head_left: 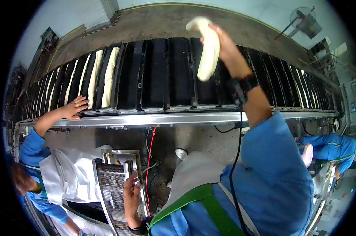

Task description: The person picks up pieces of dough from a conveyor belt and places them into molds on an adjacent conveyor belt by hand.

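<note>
My right hand (226,45) is raised over the row of black trough-shaped pans (154,74). It is closed around a pale, soft dough strip (208,57), which hangs down and bends over at its top end. Low in the view, my left hand (131,194) is beside a metal mesh conveyor (112,188); its fingers are slightly apart and nothing shows in them. Several pans to the left hold long dough strips, the nearest being one strip (110,78) lying lengthwise. The pans straight ahead of me hold no dough.
A metal rail (166,118) edges the pan line. On the left, a co-worker's hand (73,108) rests at the pans' near edge. Another person in blue (331,147) is at the right. A red cable (150,157) hangs below the rail, and a fan (303,19) stands behind.
</note>
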A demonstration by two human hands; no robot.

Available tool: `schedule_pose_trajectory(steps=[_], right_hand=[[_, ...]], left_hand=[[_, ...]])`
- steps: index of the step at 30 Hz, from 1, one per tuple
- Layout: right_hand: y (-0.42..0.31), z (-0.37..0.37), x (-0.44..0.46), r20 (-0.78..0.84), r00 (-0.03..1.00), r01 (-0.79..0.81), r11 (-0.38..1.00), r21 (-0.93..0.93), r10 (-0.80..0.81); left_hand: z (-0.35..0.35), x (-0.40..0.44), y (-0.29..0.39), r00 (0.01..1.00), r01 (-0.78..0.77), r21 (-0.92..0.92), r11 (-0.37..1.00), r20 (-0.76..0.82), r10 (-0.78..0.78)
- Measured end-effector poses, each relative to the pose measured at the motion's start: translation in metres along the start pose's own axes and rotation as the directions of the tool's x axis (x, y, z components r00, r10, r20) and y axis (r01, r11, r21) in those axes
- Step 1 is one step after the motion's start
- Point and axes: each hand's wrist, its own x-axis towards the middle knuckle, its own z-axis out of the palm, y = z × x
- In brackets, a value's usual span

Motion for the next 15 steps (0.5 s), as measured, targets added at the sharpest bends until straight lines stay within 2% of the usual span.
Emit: schedule_pose_trajectory(steps=[2, 3, 4, 5, 6, 7, 9, 10, 11, 13, 15], right_hand=[[0.058, -0.032, -0.018, -0.18, 0.982, -0.052, 0.998, 0.041, 0.059], [0.083, -0.047, -0.046, -0.162, 0.978, -0.121, 0.991, 0.051, 0.128], [0.116, -0.071, -0.057, -0.256, 0.948, -0.17, 0.981, 0.094, 0.189], [0.124, -0.066, -0.086, -0.217, 0.961, -0.178, 0.984, -0.006, 0.173], [0.16, -0.106, -0.081, -0.355, 0.908, -0.317, 0.92, -0.229, 0.225], [0.156, -0.075, -0.075, -0.647, 0.744, -0.349, 0.923, -0.16, 0.169], [0.147, -0.06, -0.087, -0.563, 0.77, -0.415, 0.906, -0.087, 0.299], [0.146, -0.059, -0.099, -0.437, 0.847, -0.354, 0.934, -0.039, 0.303], [0.149, -0.063, -0.094, -0.461, 0.825, -0.412, 0.907, -0.092, 0.328], [0.154, -0.069, -0.09, -0.543, 0.798, -0.419, 0.888, -0.19, 0.261], [0.165, -0.072, -0.069, -0.621, 0.784, -0.378, 0.793, -0.478, -0.001]], left_hand=[[0.013, -0.001, -0.003, 1.0, 0.026, -0.04, 0.999, 0.013, -0.025], [0.025, -0.001, -0.001, 1.0, 0.02, -0.034, 0.999, 0.007, -0.02], [0.041, -0.003, 0.0, 1.0, -0.007, -0.031, 0.999, 0.0, 0.007], [0.053, -0.006, 0.001, 0.999, -0.032, -0.024, 0.999, -0.005, 0.032], [0.063, -0.012, 0.008, 0.999, -0.044, 0.019, 0.999, -0.018, 0.044], [0.069, -0.014, 0.01, 0.999, -0.044, 0.023, 0.999, -0.026, 0.044], [0.081, -0.019, 0.01, 0.997, -0.063, -0.013, 0.998, -0.053, 0.063], [0.085, -0.021, 0.015, 0.996, -0.073, 0.009, 0.997, -0.052, 0.074], [0.091, -0.019, 0.019, 0.996, -0.066, -0.001, 0.998, -0.057, 0.066], [0.102, -0.028, 0.025, 0.997, -0.031, -0.018, 0.999, -0.065, 0.03], [0.109, -0.038, 0.024, 0.994, -0.036, 0.016, 0.999, -0.106, 0.037]])
